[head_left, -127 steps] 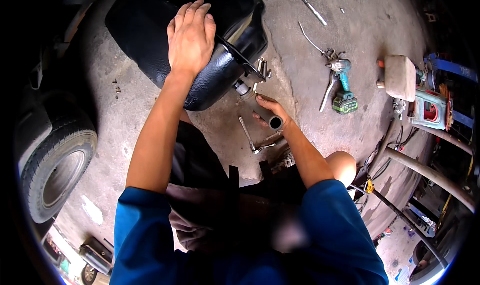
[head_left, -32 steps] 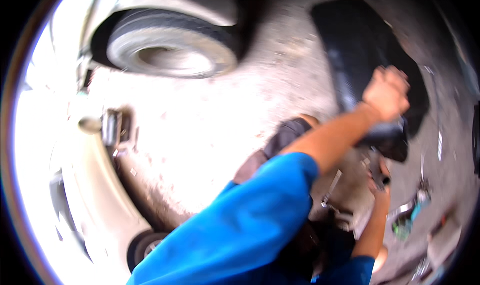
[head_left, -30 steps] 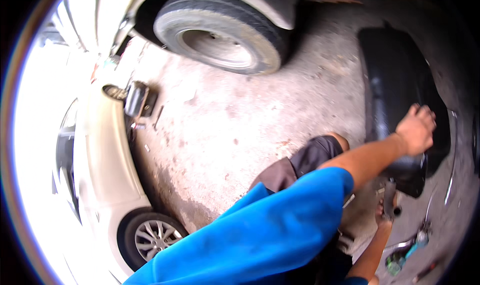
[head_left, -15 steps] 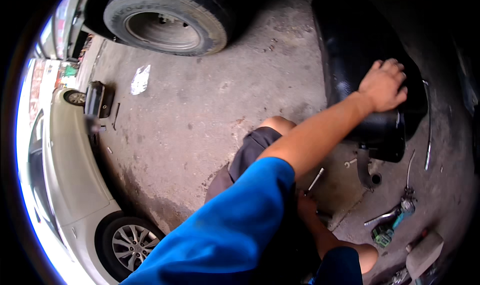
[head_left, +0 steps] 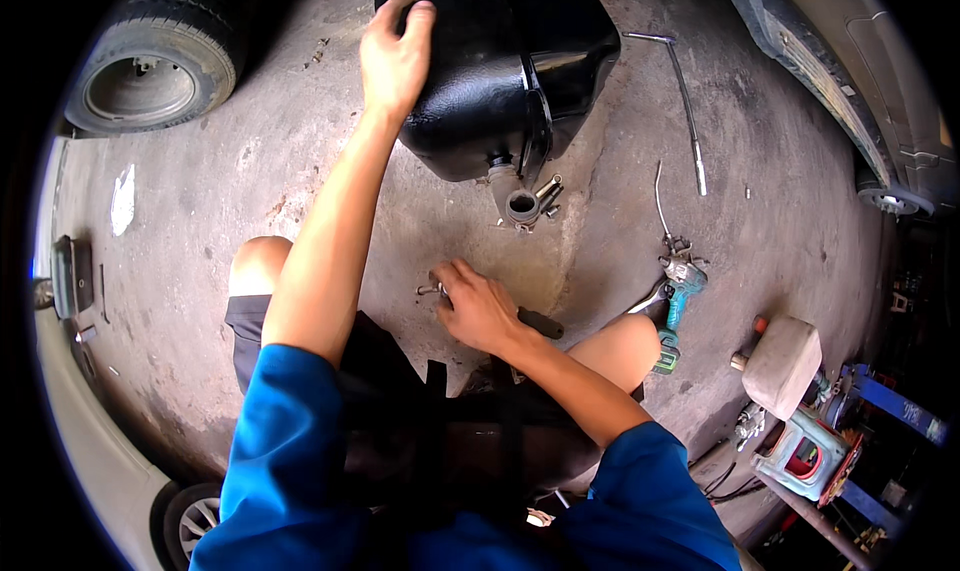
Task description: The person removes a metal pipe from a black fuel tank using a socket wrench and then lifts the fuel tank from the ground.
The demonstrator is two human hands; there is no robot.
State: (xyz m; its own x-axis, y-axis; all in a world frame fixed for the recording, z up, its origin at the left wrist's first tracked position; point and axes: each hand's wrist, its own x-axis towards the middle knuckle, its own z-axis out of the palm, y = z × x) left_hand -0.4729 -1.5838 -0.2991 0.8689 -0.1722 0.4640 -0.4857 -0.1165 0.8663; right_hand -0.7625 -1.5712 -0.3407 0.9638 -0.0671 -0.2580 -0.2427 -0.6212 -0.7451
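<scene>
The right hand (head_left: 478, 309), which had gripped the grey hose (head_left: 506, 193) four seconds before, was now closed round a metal hand tool (head_left: 432, 290). Just beyond that hand, the hose hung unheld from the glossy black tank (head_left: 465, 106). The left hand (head_left: 396, 66), thumb apart and fingers loosely bent, still rested on the tank. Farther to the right hand's right lay the teal cordless power tool (head_left: 680, 309).
</scene>
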